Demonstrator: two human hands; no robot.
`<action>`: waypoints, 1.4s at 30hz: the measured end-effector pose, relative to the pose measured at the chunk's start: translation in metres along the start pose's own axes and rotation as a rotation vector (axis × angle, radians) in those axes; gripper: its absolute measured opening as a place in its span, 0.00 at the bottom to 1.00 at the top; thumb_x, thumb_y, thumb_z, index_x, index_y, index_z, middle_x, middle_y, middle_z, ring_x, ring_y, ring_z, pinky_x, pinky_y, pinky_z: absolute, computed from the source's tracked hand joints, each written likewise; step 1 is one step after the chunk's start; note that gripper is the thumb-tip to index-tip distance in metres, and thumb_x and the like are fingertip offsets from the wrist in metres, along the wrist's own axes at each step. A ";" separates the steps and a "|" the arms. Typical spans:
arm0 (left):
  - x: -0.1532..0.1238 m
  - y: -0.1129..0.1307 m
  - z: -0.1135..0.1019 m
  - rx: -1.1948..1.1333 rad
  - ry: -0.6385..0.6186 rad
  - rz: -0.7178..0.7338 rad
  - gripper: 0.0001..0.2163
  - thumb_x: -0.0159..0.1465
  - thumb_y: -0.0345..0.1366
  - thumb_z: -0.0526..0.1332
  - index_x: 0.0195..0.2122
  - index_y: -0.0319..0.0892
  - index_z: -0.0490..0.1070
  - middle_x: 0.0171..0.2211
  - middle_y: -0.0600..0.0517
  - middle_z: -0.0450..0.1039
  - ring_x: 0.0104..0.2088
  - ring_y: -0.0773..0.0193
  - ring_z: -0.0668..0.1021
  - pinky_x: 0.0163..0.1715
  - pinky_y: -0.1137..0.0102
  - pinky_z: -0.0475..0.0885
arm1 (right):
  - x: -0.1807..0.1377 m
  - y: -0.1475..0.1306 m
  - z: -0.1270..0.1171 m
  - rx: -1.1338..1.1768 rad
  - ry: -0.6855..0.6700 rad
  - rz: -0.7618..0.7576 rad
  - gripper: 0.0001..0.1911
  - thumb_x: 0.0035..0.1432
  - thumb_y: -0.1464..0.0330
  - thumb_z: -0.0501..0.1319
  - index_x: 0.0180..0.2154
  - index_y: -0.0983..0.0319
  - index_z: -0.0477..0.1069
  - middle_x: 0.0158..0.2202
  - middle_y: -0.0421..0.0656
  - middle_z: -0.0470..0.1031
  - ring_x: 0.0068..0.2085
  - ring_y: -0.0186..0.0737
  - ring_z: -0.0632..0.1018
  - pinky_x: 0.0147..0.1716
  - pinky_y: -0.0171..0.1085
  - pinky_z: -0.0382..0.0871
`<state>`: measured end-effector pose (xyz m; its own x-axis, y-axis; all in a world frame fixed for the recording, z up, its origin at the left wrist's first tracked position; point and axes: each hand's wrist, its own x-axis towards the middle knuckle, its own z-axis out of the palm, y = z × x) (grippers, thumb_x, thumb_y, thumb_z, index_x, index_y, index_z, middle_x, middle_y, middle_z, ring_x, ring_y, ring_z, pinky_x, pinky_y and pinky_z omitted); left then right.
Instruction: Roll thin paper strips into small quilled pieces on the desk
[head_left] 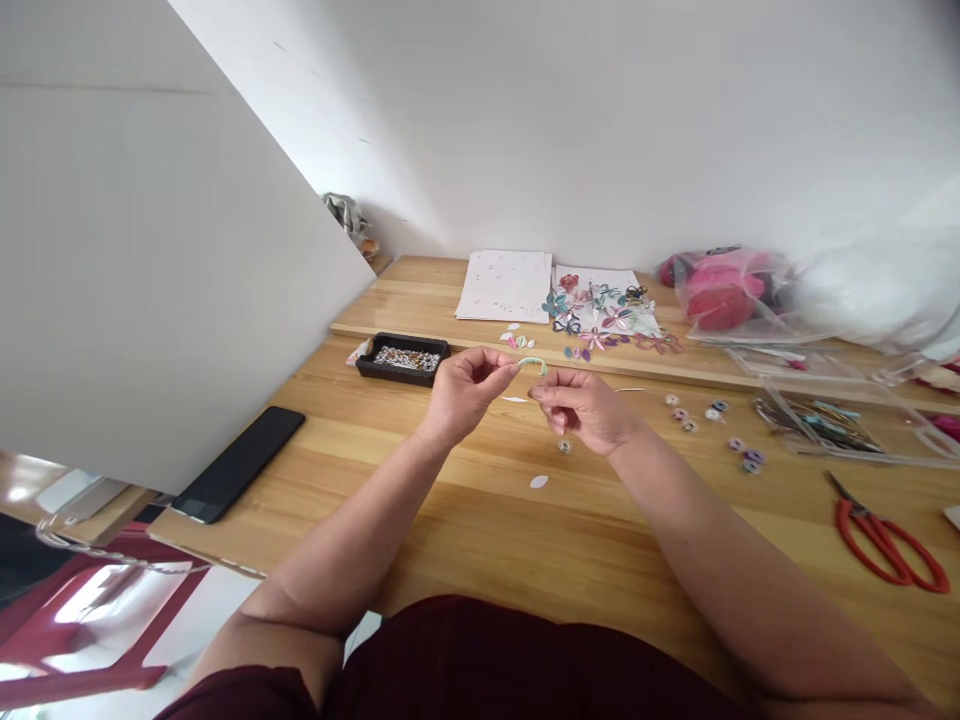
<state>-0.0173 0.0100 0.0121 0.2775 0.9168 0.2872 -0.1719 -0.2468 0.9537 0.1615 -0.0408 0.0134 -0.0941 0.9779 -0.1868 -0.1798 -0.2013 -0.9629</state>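
A thin, pale green curved strip (533, 362), perhaps thread-wrapped wire, is held up between my hands above the wooden table. My left hand (471, 388) pinches one end between thumb and forefinger. At the other end, the closed fingers of my right hand (577, 405) grip it. A small white leaf-shaped piece (514, 399) lies on the table below the gap between my hands. Nearer to me is another white leaf-shaped piece (538, 481). A small thread bobbin (565, 446) sits just below my right hand.
A black bead tray (403, 358) and a phone (240, 465) lie left. Behind are paper sheets (504, 286) and colourful wire flowers (596, 338). To the right are several bobbins (680, 414), a clear tool box (900, 425), red-handled scissors (885, 540) and a bag of pink material (724, 290).
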 end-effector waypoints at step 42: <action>-0.002 0.002 -0.002 0.114 -0.046 0.036 0.09 0.58 0.39 0.69 0.33 0.38 0.77 0.30 0.50 0.78 0.28 0.69 0.75 0.30 0.73 0.71 | 0.001 0.009 0.006 -0.045 0.031 -0.039 0.17 0.43 0.60 0.75 0.27 0.63 0.73 0.17 0.33 0.64 0.17 0.27 0.62 0.17 0.31 0.55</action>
<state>-0.0197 0.0086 0.0130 0.3163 0.8920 0.3230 -0.0750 -0.3159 0.9458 0.1537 -0.0421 0.0056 -0.0578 0.9864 -0.1538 -0.1387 -0.1605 -0.9772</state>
